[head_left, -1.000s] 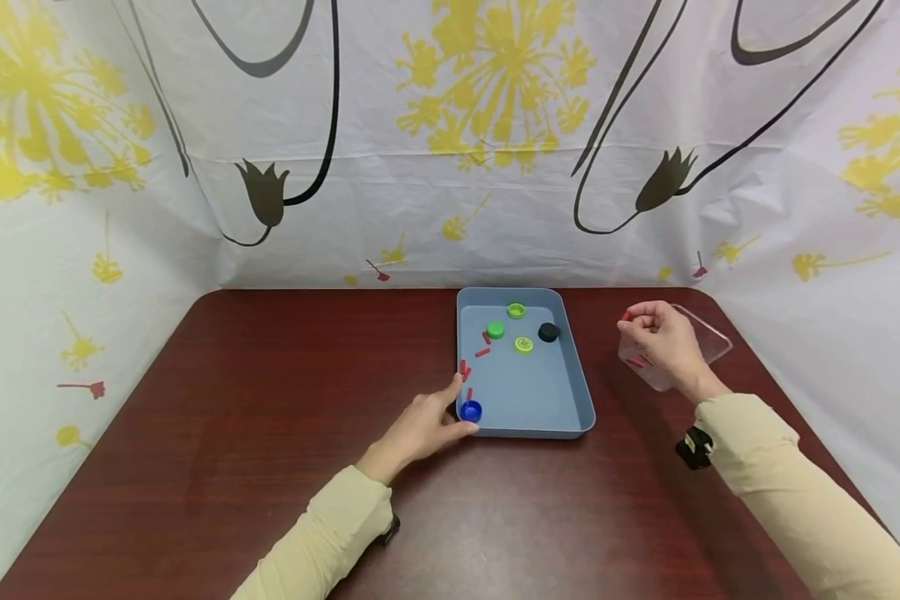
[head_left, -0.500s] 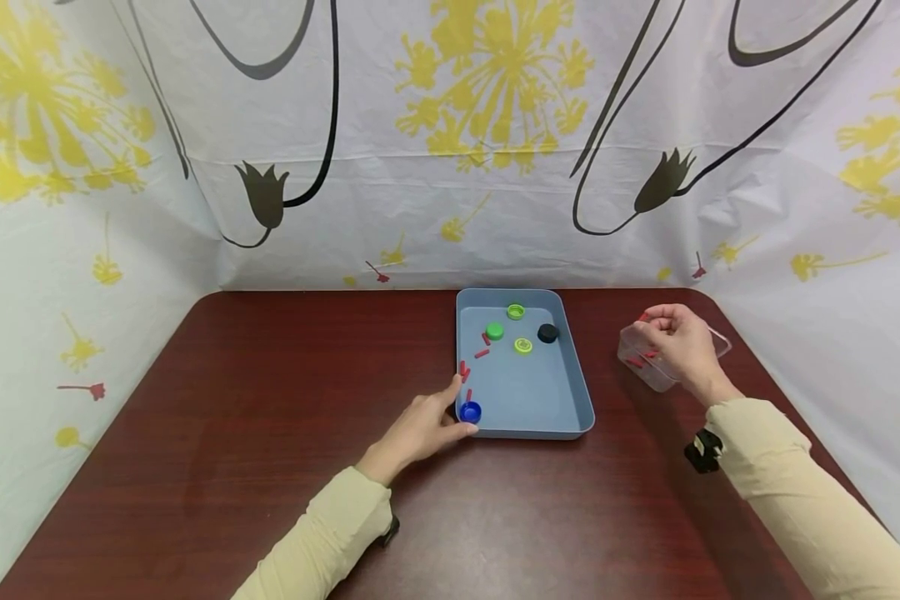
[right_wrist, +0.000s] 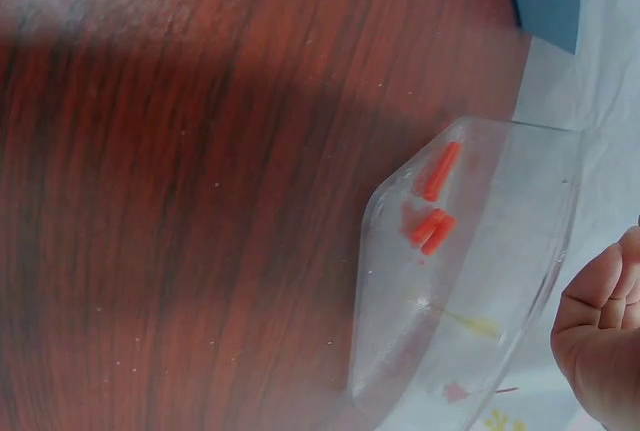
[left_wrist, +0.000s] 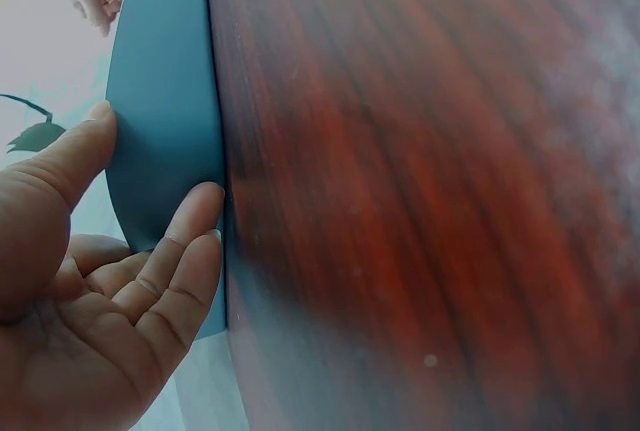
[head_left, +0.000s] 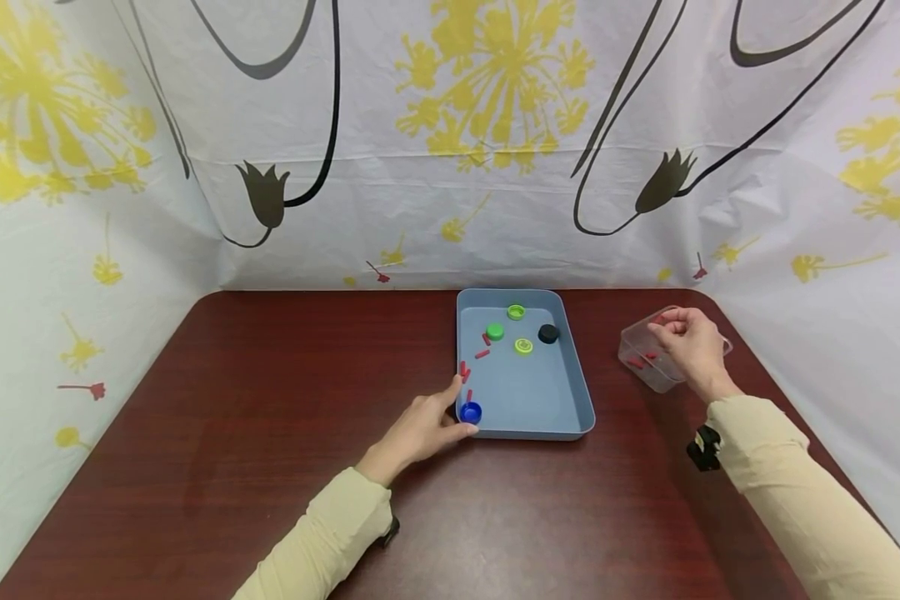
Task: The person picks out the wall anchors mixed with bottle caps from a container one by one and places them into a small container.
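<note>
At the near left corner of a blue-grey tray (head_left: pixel 525 434), my left hand (head_left: pixel 416 425) grips the corner, thumb along the front wall and index finger at the left wall. In the left wrist view its other fingers lie against the outer tray wall (left_wrist: pixel 160 71). My right hand (head_left: pixel 693 346) pinches a small red stick (head_left: pixel 658 319) between thumb and fingertips above a clear plastic container (head_left: pixel 633 337). Red sticks (right_wrist: pixel 441 171) lie on that container's bottom. The fingertips are mostly outside the right wrist view.
Inside the tray are a blue cap (head_left: pixel 471 412), a black cap (head_left: pixel 548 333), a green cap (head_left: pixel 495 332), two lime ones including a lime cap (head_left: pixel 516 312), and several red sticks (head_left: pixel 482 354) along the left side. A patterned white sheet (head_left: pixel 435 225) hangs behind the table (head_left: pixel 307 367).
My right hand has moved right, from the container's left edge to over its middle, still pinching a red stick. Another red stick shows inside the container. The left hand stays put.
</note>
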Demonstrator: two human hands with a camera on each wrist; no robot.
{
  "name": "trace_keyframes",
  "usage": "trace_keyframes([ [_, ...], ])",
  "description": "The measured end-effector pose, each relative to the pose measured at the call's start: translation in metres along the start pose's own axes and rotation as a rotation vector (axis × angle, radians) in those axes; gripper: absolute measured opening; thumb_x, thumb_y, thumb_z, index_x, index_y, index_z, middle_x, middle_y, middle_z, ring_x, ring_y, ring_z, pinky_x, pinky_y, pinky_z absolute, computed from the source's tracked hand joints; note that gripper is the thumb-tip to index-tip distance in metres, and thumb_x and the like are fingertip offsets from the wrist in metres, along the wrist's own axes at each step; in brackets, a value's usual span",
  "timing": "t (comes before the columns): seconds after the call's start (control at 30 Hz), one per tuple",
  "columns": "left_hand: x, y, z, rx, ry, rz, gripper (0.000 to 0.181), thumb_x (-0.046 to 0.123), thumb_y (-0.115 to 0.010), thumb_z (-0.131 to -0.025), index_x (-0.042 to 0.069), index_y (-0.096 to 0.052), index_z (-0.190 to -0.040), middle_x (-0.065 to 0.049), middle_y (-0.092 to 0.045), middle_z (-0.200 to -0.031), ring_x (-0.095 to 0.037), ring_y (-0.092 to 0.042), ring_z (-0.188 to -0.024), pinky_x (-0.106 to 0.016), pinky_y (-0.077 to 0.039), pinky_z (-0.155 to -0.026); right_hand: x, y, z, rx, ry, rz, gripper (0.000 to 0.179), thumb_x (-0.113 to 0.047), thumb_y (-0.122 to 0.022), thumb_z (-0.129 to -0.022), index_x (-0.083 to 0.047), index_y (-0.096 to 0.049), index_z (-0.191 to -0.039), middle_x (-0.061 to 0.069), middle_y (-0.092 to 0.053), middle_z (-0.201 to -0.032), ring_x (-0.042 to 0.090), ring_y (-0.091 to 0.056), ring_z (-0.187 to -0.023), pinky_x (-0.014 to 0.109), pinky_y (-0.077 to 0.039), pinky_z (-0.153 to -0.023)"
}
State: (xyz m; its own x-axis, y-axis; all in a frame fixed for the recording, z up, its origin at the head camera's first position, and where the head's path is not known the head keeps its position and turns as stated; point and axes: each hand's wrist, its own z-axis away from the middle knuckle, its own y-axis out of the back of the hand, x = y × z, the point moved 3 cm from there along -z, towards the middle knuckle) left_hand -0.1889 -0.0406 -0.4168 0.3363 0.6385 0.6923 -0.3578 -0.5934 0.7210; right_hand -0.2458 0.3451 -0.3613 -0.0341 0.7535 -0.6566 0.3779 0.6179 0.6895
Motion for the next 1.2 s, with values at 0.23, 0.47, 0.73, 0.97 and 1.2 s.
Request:
trace_keyframes([
  [0.23, 0.000, 0.000, 0.001, -0.008, 0.005, 0.003, 0.082, 0.036, -0.066, -0.088, 0.003, -0.022, -0.149, 0.001, -0.062, -0.077, -0.004, -0.055, -0.062, -0.022, -0.044, -0.061, 0.006, -0.003, 0.000, 0.007, 0.019, 0.060, 0.026, -0.015, -0.065, -0.088, 0.008, -0.059, -0.098, 0.007, -0.060, -0.068, -0.007, -0.040, -0.051, 0.018, -0.034, -0.050],
  [0.47, 0.001, 0.000, 0.001, -0.009, 0.022, 0.013, 0.081, 0.036, -0.066, -0.088, 0.005, -0.022, -0.149, -0.001, -0.065, -0.083, -0.004, -0.056, -0.066, -0.022, -0.045, -0.062, 0.007, -0.005, 0.000, 0.052, 0.072, 0.098, 0.021, -0.009, -0.067, -0.085, 0.008, -0.059, -0.095, 0.014, -0.061, -0.071, -0.013, -0.036, -0.053, 0.015, -0.032, -0.053],
  [0.73, 0.001, 0.000, 0.001, -0.013, 0.027, 0.014, 0.082, 0.037, -0.066, -0.088, 0.005, -0.022, -0.149, -0.003, -0.066, -0.086, -0.004, -0.057, -0.067, -0.023, -0.045, -0.062, 0.012, -0.008, 0.000, 0.037, 0.173, 0.185, 0.021, -0.003, -0.070, -0.082, 0.008, -0.059, -0.095, 0.019, -0.060, -0.074, 0.002, -0.045, -0.056, 0.029, -0.037, -0.057],
  [0.97, 0.001, 0.000, 0.002, -0.012, 0.023, 0.007, 0.082, 0.036, -0.066, -0.088, 0.005, -0.022, -0.149, -0.002, -0.066, -0.085, -0.004, -0.057, -0.066, -0.022, -0.045, -0.062, 0.015, -0.010, 0.000, 0.029, 0.193, 0.224, 0.021, -0.001, -0.069, -0.079, 0.008, -0.058, -0.095, 0.023, -0.063, -0.076, 0.036, -0.058, -0.066, 0.046, -0.040, -0.061],
  [1.2, 0.002, 0.001, 0.001, -0.009, 0.029, 0.013, 0.081, 0.036, -0.066, -0.088, 0.005, -0.023, -0.149, -0.001, -0.066, -0.083, -0.004, -0.057, -0.066, -0.023, -0.045, -0.062, 0.019, -0.014, 0.002, 0.019, 0.176, 0.233, 0.025, -0.001, -0.071, -0.078, 0.008, -0.056, -0.096, 0.026, -0.063, -0.079, 0.042, -0.058, -0.072, 0.053, -0.039, -0.065],
])
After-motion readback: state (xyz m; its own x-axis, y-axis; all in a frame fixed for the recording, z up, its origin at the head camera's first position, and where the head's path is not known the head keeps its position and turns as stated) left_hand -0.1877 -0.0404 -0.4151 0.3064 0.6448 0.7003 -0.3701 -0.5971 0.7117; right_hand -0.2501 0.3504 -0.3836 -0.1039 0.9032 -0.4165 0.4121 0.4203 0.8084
